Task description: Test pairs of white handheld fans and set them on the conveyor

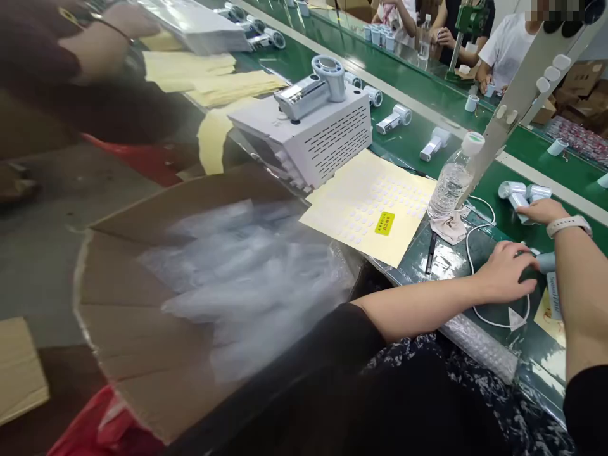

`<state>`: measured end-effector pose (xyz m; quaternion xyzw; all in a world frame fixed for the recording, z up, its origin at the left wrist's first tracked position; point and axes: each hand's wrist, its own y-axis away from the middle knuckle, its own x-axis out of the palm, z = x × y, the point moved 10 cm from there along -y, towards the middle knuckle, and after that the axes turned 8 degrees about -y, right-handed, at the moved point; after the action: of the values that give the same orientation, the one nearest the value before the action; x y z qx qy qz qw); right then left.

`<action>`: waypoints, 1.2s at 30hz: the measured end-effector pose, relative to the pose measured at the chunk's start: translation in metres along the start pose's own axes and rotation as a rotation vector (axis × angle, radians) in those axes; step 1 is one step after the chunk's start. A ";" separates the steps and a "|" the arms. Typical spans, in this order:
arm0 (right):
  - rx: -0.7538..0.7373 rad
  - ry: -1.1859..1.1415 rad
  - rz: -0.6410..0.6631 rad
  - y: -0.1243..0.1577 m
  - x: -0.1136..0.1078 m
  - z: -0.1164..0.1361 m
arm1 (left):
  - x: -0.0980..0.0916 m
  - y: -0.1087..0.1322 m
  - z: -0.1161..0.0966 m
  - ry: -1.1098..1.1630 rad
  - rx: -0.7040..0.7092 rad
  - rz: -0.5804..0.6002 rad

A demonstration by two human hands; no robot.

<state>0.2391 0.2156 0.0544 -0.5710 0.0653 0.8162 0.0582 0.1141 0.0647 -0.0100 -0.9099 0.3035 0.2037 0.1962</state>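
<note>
My right hand (544, 211) reaches over the green belt, fingers closed on the handle of a pale blue handheld fan (517, 201). A second handheld fan (539, 192) lies right behind it. Nearer to me, my left hand (508, 272) is curved above the bench edge, thumb and fingers apart. Just beyond its fingertips is a blue-grey cylindrical piece (546, 261), partly hidden by my right forearm; I cannot tell whether they touch. A small labelled piece (553, 296) lies below it, on a yellowish sheet. A white cable (470, 244) loops around beside my left hand.
A water bottle (451, 180) stands by a metal post (517, 95). A yellow sticker sheet (375, 202) lies before a white vented box (327, 139) bearing a fan. A carton (114, 272) of clear plastic bags sits left. A blurred co-worker's arm (104, 47) is upper left.
</note>
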 end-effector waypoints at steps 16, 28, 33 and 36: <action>-0.131 -0.292 -0.266 0.234 0.026 -0.038 | 0.012 0.001 0.041 1.452 -0.509 0.113; -0.149 -0.655 0.361 0.245 0.120 0.013 | -0.038 0.007 0.044 1.474 -0.378 -0.217; 0.061 -1.163 0.260 0.240 0.110 -0.003 | -0.039 0.007 0.039 1.441 -0.380 -0.215; 0.048 -1.245 0.128 0.244 0.103 0.005 | -0.040 0.009 0.030 1.441 -0.386 -0.192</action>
<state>0.1577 -0.0217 -0.0313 0.0183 0.0716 0.9961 0.0491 0.0714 0.0909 -0.0179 -0.8586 0.2350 -0.4107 -0.1973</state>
